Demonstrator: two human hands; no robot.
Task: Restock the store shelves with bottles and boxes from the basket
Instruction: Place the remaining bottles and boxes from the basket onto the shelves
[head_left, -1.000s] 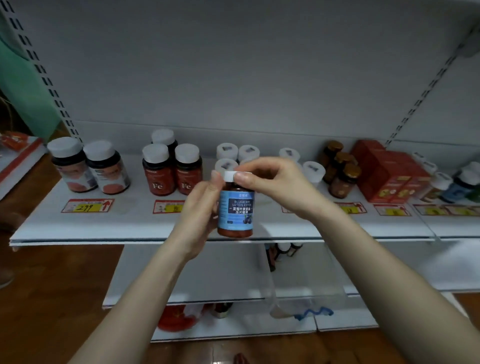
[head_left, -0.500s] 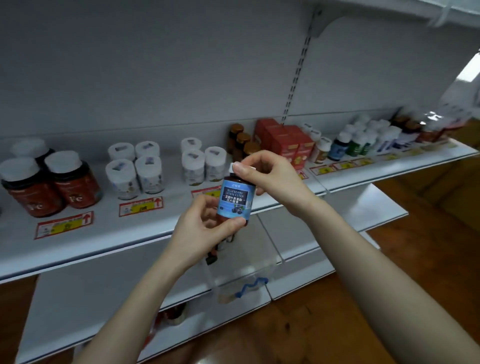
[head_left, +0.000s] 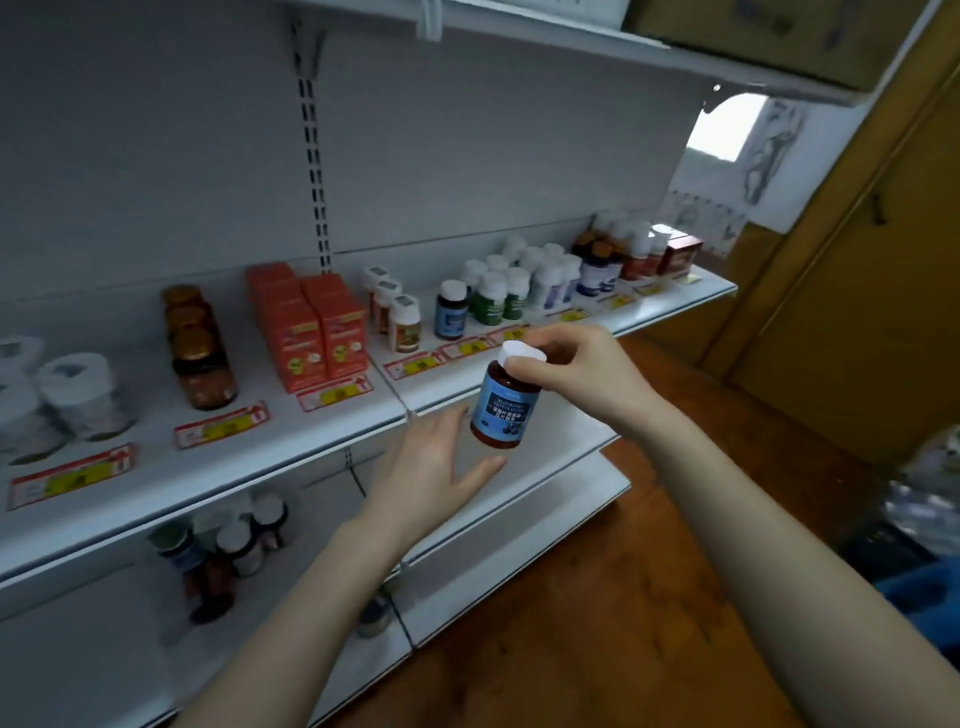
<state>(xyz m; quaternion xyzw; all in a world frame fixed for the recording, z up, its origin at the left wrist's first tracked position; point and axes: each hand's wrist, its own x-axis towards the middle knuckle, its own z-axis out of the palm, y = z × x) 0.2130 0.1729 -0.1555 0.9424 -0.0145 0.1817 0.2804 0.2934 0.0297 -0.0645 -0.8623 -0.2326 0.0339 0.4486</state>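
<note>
I am mid-placement: my right hand (head_left: 576, 374) grasps the bottle (head_left: 504, 410) by its white cap (head_left: 522, 353), fingers curled round the rim, so the bottle hangs tilted in the air in front of the shelf (head_left: 260, 467), not yet set down. My left hand (head_left: 431, 467) is released, fingers straight, just below and to the left of the bottle; I cannot tell whether it touches it.

I judge the next move is to carry the bottle forward, beyond my right hand, to the lone blue-labelled bottle (head_left: 450, 317), which looks like its match, and stand it upright beside it.

The held bottle's blue label carries white Latin lettering over larger Chinese characters and a picture of dark berries. The words are too blurred to read surely. The red and yellow price tags (head_left: 332, 397) on the shelf edge and the print on the orange boxes (head_left: 311, 338) are unreadable too.
</note>
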